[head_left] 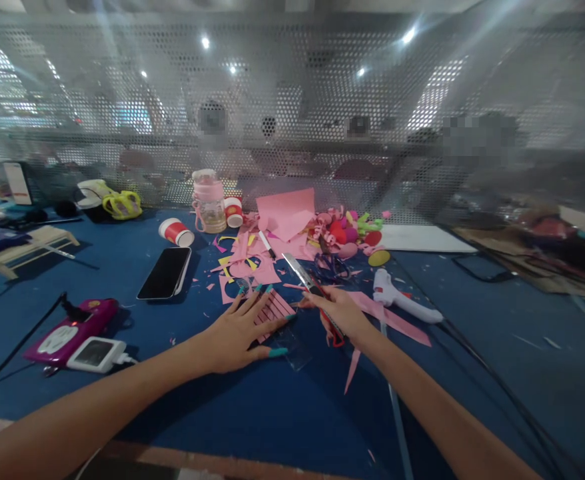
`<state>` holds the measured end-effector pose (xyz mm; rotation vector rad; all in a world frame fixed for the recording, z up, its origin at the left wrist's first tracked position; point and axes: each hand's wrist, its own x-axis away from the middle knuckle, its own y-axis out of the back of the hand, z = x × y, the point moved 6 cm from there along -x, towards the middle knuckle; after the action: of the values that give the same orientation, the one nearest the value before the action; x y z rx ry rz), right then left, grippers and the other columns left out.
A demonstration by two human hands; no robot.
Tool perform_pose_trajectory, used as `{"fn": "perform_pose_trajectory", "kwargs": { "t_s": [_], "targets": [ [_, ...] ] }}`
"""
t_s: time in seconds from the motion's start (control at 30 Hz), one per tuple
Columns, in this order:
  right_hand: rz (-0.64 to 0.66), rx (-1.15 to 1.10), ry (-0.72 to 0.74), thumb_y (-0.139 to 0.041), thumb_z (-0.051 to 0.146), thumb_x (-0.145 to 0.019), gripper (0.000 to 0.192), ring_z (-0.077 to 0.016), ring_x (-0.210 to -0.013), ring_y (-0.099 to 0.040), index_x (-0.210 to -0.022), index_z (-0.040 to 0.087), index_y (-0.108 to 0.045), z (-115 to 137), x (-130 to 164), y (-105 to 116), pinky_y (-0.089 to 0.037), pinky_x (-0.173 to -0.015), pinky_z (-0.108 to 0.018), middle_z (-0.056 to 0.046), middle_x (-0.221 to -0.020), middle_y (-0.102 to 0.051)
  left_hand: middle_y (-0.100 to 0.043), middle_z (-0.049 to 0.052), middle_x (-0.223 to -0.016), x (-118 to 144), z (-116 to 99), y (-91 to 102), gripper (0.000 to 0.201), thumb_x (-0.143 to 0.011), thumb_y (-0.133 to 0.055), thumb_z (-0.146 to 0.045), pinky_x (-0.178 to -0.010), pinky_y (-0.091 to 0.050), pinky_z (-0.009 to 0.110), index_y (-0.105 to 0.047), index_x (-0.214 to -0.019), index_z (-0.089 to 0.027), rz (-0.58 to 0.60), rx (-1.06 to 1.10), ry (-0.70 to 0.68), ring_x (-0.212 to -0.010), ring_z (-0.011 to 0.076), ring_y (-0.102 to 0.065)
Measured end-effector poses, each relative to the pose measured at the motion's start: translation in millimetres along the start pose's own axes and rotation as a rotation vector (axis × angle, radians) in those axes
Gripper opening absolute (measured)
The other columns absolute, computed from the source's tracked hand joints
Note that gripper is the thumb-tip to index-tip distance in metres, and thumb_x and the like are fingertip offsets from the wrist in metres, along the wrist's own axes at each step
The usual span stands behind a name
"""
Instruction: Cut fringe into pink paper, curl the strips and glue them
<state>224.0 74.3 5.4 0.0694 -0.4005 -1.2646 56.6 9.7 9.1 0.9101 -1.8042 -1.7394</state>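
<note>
My left hand [237, 337] lies flat with fingers spread over a small pink paper piece with dark lines [276, 305]. A bit of clear plastic [298, 351] sits by its thumb. In my right hand [345, 313] is a box cutter [298, 270], its silver front end pointing up and left, above the table. Something red [338, 341], partly hidden, shows beneath that hand. Pink paper scraps [267, 270] and a white-and-black pen [267, 245] lie beyond the hands. Right of my right hand rest a pink paper strip [395, 320] and a white glue gun [402, 300].
Left on the blue table [252, 420] are a phone [165, 273], a purple power strip [85, 320] with a white charger [97, 353], and a tipped paper cup [176, 232]. A bottle [208, 203] and colourful pieces [347, 230] stand before a perforated metal screen [272, 87]. Cables cross the right side.
</note>
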Motion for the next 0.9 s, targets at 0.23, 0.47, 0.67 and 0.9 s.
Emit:
{"fn": "perform_pose_trajectory", "kwargs": {
  "t_s": [0.23, 0.47, 0.67, 0.9],
  "targets": [
    [-0.029, 0.009, -0.002, -0.052, 0.041, -0.074, 0.028, -0.0078, -0.022, -0.036, -0.077, 0.014, -0.056, 2, 0, 3, -0.032, -0.025, -0.018, 0.008, -0.029, -0.042, 0.011, 0.001, -0.146, 1, -2, 0.6, 0.064, -0.077, -0.032, -0.061, -0.101, -0.012, 0.057, -0.01, -0.134, -0.041, -0.02, 0.028, 0.006, -0.13, 0.0372, -0.003],
    [-0.152, 0.016, 0.068, -0.052, 0.039, -0.074, 0.024, -0.0069, -0.025, -0.038, -0.075, 0.016, -0.053, 9, -4, 19, -0.034, -0.026, -0.02, 0.002, -0.045, -0.057, 0.02, -0.001, -0.143, 2, -6, -0.6, 0.066, -0.075, -0.034, -0.064, -0.1, -0.01, 0.058, -0.012, -0.134, -0.042, 0.013, 0.071, -0.062, -0.129, 0.0406, 0.0],
    [-0.198, 0.199, 0.147, -0.051, 0.042, -0.075, 0.023, -0.0092, -0.028, -0.044, -0.084, 0.02, -0.05, 16, -2, 28, -0.036, -0.028, -0.022, 0.001, -0.059, -0.061, 0.018, -0.001, -0.144, -3, -6, -0.7, 0.065, -0.076, -0.033, -0.063, -0.1, -0.01, 0.059, -0.013, -0.133, -0.043, 0.022, 0.12, -0.069, -0.129, 0.0403, 0.001],
    [-0.203, 0.478, 0.309, -0.052, 0.021, -0.076, 0.016, -0.0145, -0.059, -0.058, -0.092, 0.015, -0.053, 55, -51, -3, -0.042, -0.053, -0.022, -0.003, -0.065, -0.062, 0.015, 0.001, -0.145, -2, -5, -0.2, 0.064, -0.076, -0.034, -0.063, -0.1, -0.009, 0.058, -0.015, -0.133, -0.042, 0.005, 0.118, -0.081, -0.129, 0.0397, -0.002]
  ]
}}
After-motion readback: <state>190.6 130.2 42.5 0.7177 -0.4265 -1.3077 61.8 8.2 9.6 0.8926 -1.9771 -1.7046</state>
